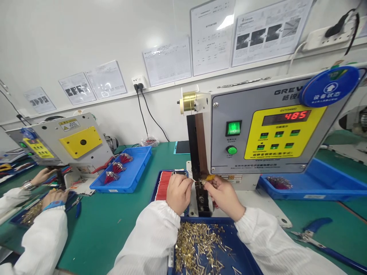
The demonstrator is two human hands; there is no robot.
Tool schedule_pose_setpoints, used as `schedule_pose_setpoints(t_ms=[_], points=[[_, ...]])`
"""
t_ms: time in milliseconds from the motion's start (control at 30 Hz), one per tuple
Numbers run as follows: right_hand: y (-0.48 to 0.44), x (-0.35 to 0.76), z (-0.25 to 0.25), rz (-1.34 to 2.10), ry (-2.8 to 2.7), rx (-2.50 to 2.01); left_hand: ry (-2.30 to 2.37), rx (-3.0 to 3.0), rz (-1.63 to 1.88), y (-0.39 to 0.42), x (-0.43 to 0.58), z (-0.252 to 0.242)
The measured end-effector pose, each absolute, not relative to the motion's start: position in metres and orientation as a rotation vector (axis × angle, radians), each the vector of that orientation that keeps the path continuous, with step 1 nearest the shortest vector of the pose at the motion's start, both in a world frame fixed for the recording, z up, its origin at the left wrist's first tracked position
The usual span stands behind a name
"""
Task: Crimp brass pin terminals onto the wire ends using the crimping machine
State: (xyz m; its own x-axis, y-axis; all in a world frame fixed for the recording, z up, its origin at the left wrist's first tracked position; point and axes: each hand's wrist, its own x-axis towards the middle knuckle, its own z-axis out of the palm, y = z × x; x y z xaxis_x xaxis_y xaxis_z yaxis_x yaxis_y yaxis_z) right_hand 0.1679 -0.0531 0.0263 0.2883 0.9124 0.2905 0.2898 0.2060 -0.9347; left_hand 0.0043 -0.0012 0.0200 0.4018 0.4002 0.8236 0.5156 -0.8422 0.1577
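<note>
My left hand is pinched closed at the left side of the black working head of a crimping machine. Whatever lies between its fingertips is too small to name. From the other side my right hand is also closed in a pinch at the head, with a yellow cover on one finger. Its held piece is hidden by the fingers. Behind my left hand lies a row of red wires in a blue tray. Below both hands, many loose brass-coloured terminals lie in a dark blue tray.
Blue-handled pliers lie at the right. A blue bin behind them holds a wire bundle. Another blue bin at left holds red-wire bundles. Farther left, a co-worker's hands are at a second machine. A brass strip spool tops my machine.
</note>
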Motion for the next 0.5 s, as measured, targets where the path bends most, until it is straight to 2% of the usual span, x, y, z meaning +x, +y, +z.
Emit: schedule_pose_setpoints(t_ms=[500], points=[[-0.0550, 0.1670, 0.0303, 0.631, -1.249, -1.334, -0.836, -2.550, -1.416, -0.0002, 0.0037, 0.0187]])
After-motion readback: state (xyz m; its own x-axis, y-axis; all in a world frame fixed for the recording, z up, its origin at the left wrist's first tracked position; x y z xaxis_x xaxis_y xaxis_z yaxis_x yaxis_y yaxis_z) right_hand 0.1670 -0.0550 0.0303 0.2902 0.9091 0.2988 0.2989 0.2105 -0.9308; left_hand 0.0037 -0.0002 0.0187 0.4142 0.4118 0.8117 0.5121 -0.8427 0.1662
